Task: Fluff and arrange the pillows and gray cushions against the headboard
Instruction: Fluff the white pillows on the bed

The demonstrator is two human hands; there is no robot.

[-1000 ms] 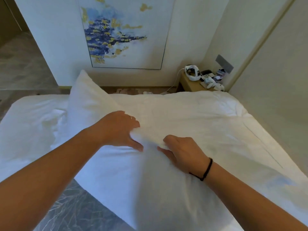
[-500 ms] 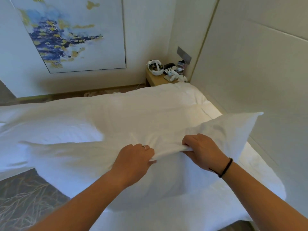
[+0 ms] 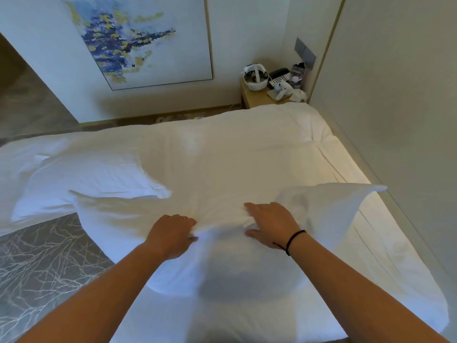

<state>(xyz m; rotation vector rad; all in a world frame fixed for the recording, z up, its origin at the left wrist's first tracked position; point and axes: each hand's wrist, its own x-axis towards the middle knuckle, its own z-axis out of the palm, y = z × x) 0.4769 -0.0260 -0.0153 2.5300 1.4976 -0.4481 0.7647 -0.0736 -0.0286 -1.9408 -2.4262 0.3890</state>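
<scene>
We've got pillow (image 3: 222, 256) under both hands at bed's (image 3: 247, 144) near edge, long axis crosswise; left hand (image 3: 170, 233) bunching fabric, right hand (image 3: 272, 226) pinching fold, nearer headboard (image 3: 395, 120).

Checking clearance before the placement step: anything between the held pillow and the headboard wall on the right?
Nothing visible. Both hands, left hand and right hand, grip the pillow; its right corner already points at the headboard wall. Only bare white sheet lies between.
</scene>
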